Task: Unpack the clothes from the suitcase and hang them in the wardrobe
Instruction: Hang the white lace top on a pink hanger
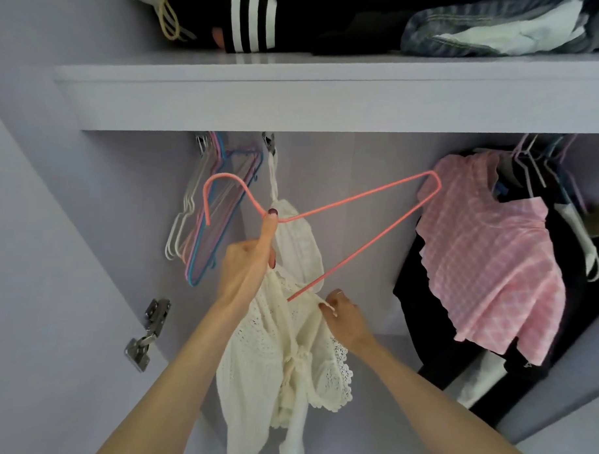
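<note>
Left hand [250, 262] pinches pink wire hanger [324, 210] neck; right hand [343, 315] pinches cream lace top [285, 356]. Light, limp, snag-prone; hold by straps.

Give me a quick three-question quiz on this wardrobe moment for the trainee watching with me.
1. True or false: the pink hanger already hangs on the rail.
2. Which hand holds the hanger at its neck? A) left hand B) right hand
3. Fill in: the right hand pinches the ______ where the hanger's lower end goes into it.

Key
1. False: it is held in the air, tilted, below the shelf.
2. A
3. white lace garment, beside the pink checked top that is already hung to the right.
</note>
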`<control>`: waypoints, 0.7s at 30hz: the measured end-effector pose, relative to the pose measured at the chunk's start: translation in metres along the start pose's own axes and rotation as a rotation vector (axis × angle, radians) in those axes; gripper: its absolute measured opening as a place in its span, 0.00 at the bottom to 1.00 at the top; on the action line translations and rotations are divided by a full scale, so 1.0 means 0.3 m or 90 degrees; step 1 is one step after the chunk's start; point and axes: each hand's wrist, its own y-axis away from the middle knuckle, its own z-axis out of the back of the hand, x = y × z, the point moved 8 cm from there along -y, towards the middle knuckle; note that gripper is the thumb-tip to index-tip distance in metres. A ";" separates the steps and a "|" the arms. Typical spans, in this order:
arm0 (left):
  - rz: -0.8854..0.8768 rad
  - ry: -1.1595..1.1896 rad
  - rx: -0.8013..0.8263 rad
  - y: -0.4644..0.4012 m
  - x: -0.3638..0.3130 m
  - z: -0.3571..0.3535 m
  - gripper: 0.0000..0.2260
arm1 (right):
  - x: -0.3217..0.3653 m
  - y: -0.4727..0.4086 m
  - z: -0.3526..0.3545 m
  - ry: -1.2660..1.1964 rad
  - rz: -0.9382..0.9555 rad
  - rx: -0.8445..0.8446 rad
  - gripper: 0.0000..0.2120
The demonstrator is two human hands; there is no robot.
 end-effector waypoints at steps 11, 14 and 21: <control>0.034 0.016 -0.080 -0.015 0.067 0.071 0.16 | -0.198 -0.006 0.072 0.264 -0.065 0.023 0.14; 0.010 -0.022 -0.065 -0.024 0.082 0.070 0.14 | -0.341 0.025 0.186 0.085 -0.278 -0.071 0.08; -0.049 -0.219 0.005 -0.012 0.111 0.001 0.12 | -0.459 0.066 0.260 -0.503 -0.493 -0.139 0.09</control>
